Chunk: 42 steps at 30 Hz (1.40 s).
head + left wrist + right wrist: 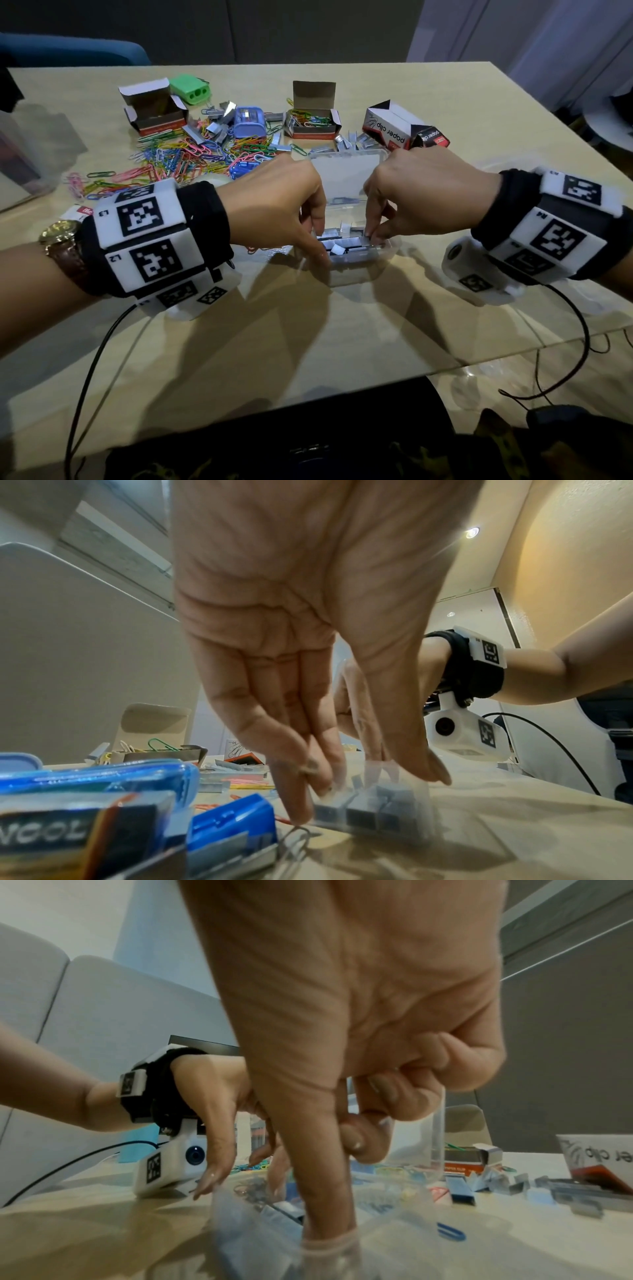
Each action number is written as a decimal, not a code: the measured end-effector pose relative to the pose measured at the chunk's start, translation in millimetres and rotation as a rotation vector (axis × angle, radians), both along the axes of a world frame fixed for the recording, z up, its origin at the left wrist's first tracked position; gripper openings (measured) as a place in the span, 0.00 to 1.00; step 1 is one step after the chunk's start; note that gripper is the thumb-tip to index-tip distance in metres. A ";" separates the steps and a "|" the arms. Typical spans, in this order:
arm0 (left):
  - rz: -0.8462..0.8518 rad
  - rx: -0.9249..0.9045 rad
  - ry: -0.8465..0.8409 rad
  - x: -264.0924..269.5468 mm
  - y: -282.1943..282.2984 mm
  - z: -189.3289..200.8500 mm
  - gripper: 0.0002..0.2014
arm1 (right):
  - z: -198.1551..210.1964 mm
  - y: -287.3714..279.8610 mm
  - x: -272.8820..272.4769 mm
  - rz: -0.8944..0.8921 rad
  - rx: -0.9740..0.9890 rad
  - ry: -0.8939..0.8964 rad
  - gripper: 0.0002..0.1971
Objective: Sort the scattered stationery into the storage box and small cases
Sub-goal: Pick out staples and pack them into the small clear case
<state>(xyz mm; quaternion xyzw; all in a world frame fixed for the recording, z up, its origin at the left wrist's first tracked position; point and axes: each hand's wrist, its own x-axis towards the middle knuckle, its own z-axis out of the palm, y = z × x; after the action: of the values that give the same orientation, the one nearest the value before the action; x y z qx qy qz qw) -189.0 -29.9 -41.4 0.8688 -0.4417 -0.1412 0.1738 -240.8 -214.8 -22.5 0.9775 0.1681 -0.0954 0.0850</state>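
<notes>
Clear plastic case, lid raised, near the table's front edge, holds grey metal staple strips. Left hand, fingers straight, steadies it; right hand pinches a strip.

the white and red carton at one o'clock on the table bore "paper clip", upside down to the wearer; the right wrist view caught the same box with only "er clip" showing, mirrored. the left wrist band carried "l3" and "l2" beside its square codes. a dark box at seven o'clock in the left wrist view showed "ncol", partly cut off.
</notes>
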 end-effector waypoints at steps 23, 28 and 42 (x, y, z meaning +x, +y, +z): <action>-0.020 -0.009 0.034 1.2 1.3 0.4 0.18 | -8.8 -4.7 6.1 0.036 -0.039 -0.159 0.04; -0.013 -0.011 0.038 2.0 1.8 1.0 0.18 | -5.9 -2.6 5.6 0.058 -0.147 -0.182 0.02; -0.011 -0.017 0.050 3.5 2.0 1.3 0.17 | -5.4 -6.1 7.5 0.110 0.009 -0.152 0.07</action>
<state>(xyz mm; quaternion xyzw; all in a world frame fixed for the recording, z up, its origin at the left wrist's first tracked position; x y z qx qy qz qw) -185.5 -27.9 -40.2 0.8611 -0.4431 -0.1602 0.1912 -233.3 -220.9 -27.9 0.9716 0.2149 -0.0153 0.0980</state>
